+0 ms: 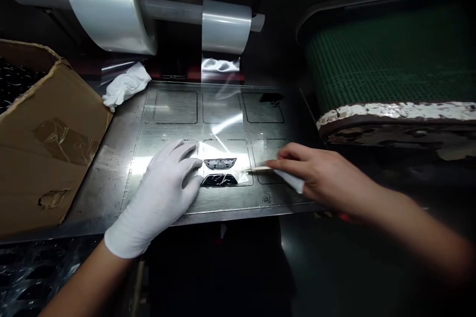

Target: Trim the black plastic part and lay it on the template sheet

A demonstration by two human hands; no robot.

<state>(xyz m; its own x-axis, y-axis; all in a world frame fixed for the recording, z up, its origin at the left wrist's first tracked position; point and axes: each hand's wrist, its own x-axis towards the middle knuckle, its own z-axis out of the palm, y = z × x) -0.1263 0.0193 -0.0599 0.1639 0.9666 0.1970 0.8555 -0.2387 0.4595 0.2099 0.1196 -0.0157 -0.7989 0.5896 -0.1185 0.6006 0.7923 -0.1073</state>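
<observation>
My left hand (167,185), in a white glove, rests on the metal plate (223,203) with its fingers apart. Its fingertips reach the left ends of two small trapezoid parts: a grey-black one with detail (220,163) and a glossy black one (220,180) just below. Clear film (223,101) runs down from a roll and seems to lie about these parts; its exact edge is lost in glare. Bare, my right hand (308,171) pinches a thin pale stick (258,168) pointing left at the parts. A white cloth or paper (292,181) shows under its fingers.
Two film rolls, a wide one (107,10) and a narrow one (226,27), hang on a bar behind. A cardboard box (48,143) of black pieces stands left, near a crumpled white tissue (128,84). A green conveyor belt (390,54) bounds the right. Another dark piece (272,97) lies farther back.
</observation>
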